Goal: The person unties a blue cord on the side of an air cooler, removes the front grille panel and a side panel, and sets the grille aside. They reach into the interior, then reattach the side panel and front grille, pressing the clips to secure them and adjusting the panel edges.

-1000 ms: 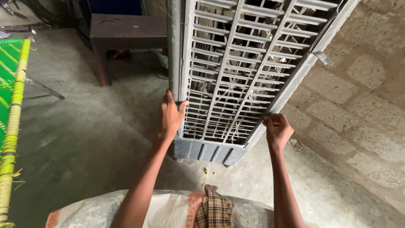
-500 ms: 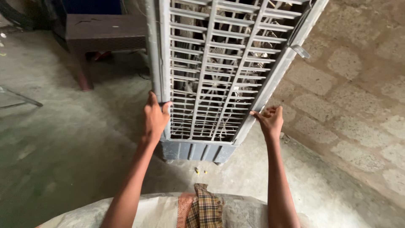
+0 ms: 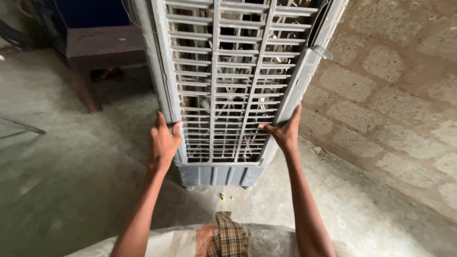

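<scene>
A tall grey air cooler stands on the concrete floor in front of me, its slatted grille panel facing me. My left hand grips the left edge of the cooler body low down, thumb wrapped over the front. My right hand presses against the right edge at about the same height, fingers pointing up along the frame. A small grey latch sticks out higher on the right side.
A brown bench stands behind the cooler at the left. A block wall runs along the right. Two small yellow bits lie on the floor by the base. A checked cloth lies on a pale sack at the bottom.
The view has swung left, so the green cot at the left edge is gone. Both hands stay on the cooler's sides, the right one now flatter against the frame.
</scene>
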